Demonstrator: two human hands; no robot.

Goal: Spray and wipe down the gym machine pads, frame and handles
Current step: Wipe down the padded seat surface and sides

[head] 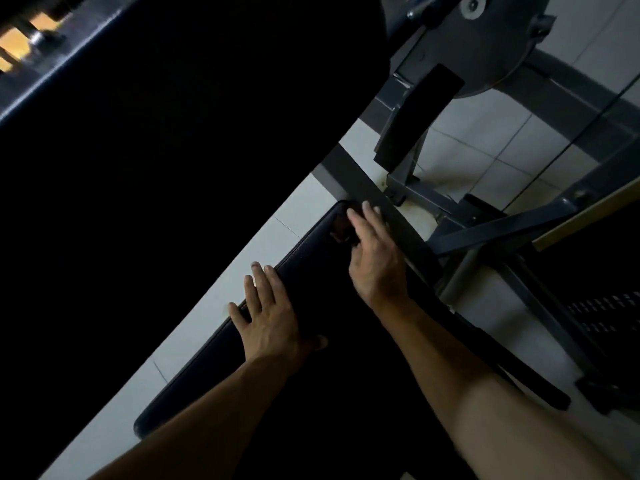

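Single head view, tilted, looking steeply down from close above the seat pad [311, 341] toward tiled floor [485, 133].

The left hand [268, 317] lay flat on the dark pad [318, 282]. The right hand [374, 261] pressed something dark [341, 231] — too dim to identify — beside the grey frame bar [398, 223].

White tiled floor [485, 140], grey grout lines. Dark grey machine frame [408, 220] stands directly on it; yellowish stains [401, 202] round one foot, approx. mid-view.
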